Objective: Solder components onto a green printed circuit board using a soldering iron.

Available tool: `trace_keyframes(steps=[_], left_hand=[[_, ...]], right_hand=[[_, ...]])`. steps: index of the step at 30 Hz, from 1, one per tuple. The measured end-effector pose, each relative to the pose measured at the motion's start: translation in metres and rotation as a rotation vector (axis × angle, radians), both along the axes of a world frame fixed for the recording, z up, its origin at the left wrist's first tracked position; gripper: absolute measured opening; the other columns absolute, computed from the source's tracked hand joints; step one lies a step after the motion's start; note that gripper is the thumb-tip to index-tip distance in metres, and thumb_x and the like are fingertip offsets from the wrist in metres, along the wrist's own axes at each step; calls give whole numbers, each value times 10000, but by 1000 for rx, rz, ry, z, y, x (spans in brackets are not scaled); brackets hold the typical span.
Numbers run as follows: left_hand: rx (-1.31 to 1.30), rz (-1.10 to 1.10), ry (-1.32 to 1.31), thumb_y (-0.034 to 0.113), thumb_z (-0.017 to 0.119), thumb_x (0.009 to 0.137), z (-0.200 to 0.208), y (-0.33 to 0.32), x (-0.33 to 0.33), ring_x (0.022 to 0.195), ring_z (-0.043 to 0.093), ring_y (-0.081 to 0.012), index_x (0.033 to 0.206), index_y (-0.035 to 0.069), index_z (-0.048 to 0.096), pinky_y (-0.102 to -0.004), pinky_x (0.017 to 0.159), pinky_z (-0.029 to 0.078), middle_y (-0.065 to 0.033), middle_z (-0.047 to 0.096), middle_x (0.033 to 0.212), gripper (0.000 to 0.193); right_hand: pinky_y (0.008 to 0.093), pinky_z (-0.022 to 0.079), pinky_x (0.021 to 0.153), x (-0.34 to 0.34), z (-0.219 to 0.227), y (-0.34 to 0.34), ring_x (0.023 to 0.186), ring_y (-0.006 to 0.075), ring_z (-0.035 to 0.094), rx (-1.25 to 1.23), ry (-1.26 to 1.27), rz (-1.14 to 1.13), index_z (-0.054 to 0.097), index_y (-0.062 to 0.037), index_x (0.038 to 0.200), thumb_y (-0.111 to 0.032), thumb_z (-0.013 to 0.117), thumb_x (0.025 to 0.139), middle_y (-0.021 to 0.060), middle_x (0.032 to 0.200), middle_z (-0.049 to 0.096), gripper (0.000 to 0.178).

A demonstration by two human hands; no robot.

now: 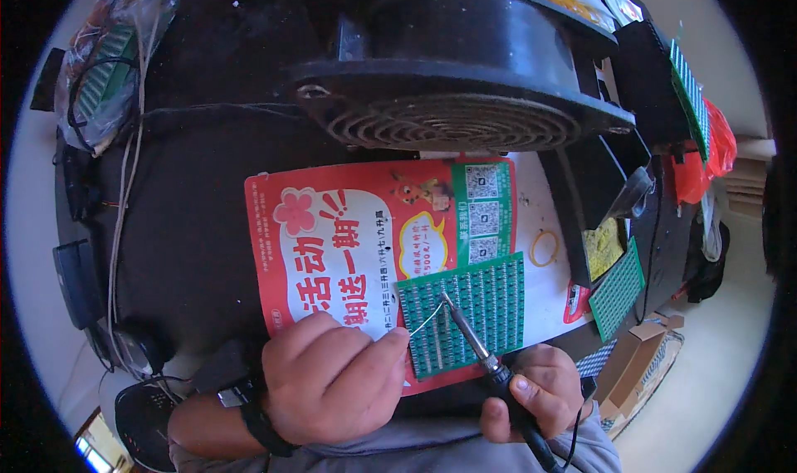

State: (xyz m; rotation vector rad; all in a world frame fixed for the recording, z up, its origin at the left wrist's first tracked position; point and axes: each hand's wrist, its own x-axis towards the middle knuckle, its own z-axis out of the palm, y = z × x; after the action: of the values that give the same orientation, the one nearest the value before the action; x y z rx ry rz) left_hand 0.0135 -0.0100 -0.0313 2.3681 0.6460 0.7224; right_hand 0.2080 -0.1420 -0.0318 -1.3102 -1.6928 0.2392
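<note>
My right hand (544, 394) is wrapped round the black handle of a soldering iron (475, 338). Its metal tip reaches the upper middle of a green circuit board (490, 307) covered with rows of small solder pads. In a pinch, my left hand (336, 377) holds a thin strand of solder wire (427, 318) at the board's left edge. The wire's far end meets the iron's tip. Beneath the board lies a red and white printed sheet (332, 224). A black strap circles my left wrist.
A large black fan (448, 99) stands behind the board. More green boards (618, 295) lean at the right, beside a yellow sponge (604, 249) and a black holder. A rubber band (545, 247) lies on white paper. An open cardboard box (639, 373) sits lower right; cables (133, 141) run down the left.
</note>
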Motion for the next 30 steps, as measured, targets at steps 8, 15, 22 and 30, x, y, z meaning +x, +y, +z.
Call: trace_keyframes(steps=[8,15,22,30], left_hand=[[5,-9,27,0,689,634,0,-2,-1,474,492,-181,790,21,632,-305,455,402,-26,513,599,168],[12,-36,40,4,686,628,0,-1,0,477,493,-186,797,15,636,-304,450,403,-29,516,605,176],[33,-54,61,3,683,627,-2,-2,-2,488,497,-181,808,10,636,-301,451,406,-32,524,626,188],[31,-58,52,6,685,619,0,-2,1,481,494,-180,827,2,641,-300,453,406,-31,523,615,212]], right_hand=[[247,389,415,-2,-5,-1,499,163,499,50,-1,-7,578,26,818,-81,723,636,49,618,530,256],[243,372,405,-1,-6,-3,480,154,478,69,6,-16,577,28,812,-83,720,628,39,605,515,259],[240,351,385,-5,-8,0,458,144,452,96,28,-55,576,26,805,-76,728,615,37,592,503,264],[237,317,369,-1,-7,-5,447,136,425,96,36,-23,578,21,773,-79,725,606,27,572,492,244]])
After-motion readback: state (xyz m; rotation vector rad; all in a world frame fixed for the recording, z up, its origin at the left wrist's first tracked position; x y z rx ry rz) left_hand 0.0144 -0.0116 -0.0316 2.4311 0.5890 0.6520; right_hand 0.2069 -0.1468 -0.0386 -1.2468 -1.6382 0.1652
